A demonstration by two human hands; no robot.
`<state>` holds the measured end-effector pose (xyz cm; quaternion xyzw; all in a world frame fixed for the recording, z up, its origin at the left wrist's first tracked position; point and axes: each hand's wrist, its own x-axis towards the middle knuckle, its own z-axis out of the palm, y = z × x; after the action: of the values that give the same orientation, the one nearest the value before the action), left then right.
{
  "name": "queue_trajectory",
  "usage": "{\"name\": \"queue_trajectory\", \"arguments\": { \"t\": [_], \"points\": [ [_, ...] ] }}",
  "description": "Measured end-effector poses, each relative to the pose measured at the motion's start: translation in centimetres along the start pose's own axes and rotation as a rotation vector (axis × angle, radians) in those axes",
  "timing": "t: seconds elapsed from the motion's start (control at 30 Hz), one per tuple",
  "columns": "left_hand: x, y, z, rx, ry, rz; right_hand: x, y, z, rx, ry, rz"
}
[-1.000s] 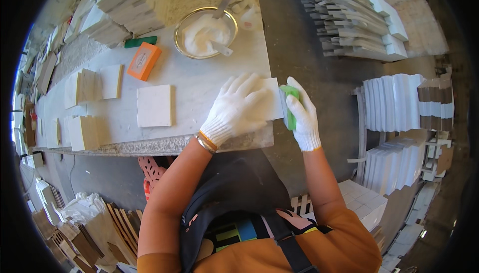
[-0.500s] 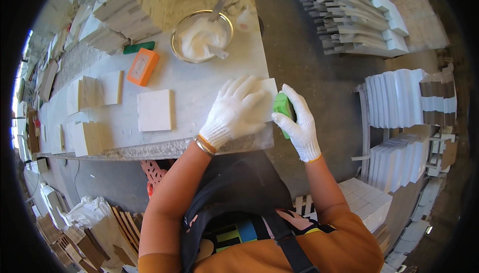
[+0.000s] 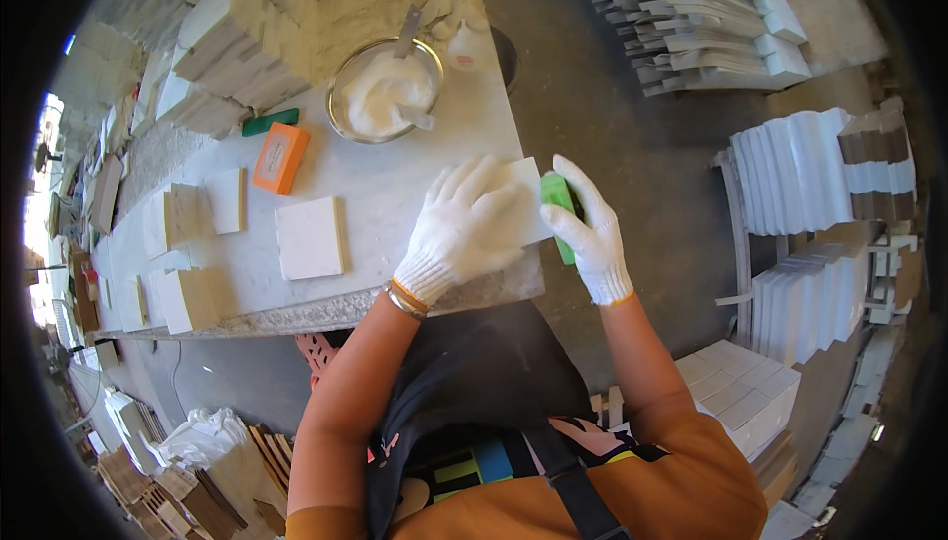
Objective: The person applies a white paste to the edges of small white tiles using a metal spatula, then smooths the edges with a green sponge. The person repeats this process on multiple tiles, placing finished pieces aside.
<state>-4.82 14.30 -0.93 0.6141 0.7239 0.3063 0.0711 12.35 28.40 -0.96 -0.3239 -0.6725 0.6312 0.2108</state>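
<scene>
My left hand [image 3: 460,229], in a white knit glove, lies flat with fingers stretched over a white square tile [image 3: 527,202]. The tile rests at the right edge of the stone-topped table [image 3: 380,234], and the hand covers much of it. Closed round a bright green hand-sized block [image 3: 557,194] is my gloved right hand [image 3: 595,242], thumb on the near side. The block stands against or right beside the tile's right edge; its working face is hidden. Left of my hands, another white tile [image 3: 309,237] lies alone on the table.
A metal bowl [image 3: 333,111] of white paste with spatulas sits farther back, beside a white bottle [image 3: 464,48]. An orange box [image 3: 280,158] and dark green block [image 3: 270,121] lie left of it. Tile stacks [image 3: 237,37] crowd the far left; racked slabs [image 3: 790,180] stand right.
The whole view has shifted slightly. My right hand and the green block have moved a little along the tile's edge; my left hand stays flat on the tile.
</scene>
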Motion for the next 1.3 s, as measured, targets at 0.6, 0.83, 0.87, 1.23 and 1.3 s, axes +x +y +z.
{"name": "queue_trajectory", "arguments": {
  "t": [0.6, 0.83, 0.87, 1.23, 1.3],
  "points": [
    [-2.8, 2.1, -2.3, 0.195, -0.145, -0.232, -0.2, 6.5, -4.1, 0.757, 0.229, 0.344],
    [0.3, 1.3, -2.3, 0.105, -0.144, 0.038, 0.1, 3.7, -1.8, 0.732, 0.101, 0.235],
    [0.4, 1.6, -2.3, 0.081, -0.128, 0.033, 0.0, 3.2, -1.1, 0.64, 0.12, 0.221],
    [-0.2, 2.5, -0.2, 0.064, 0.02, -0.067, 4.4, 4.4, 1.8, 0.386, 0.145, 0.149],
    [-0.1, 2.5, 0.4, 0.053, 0.063, -0.05, 3.3, 3.4, 1.1, 0.402, 0.143, 0.141]
  ]
}}
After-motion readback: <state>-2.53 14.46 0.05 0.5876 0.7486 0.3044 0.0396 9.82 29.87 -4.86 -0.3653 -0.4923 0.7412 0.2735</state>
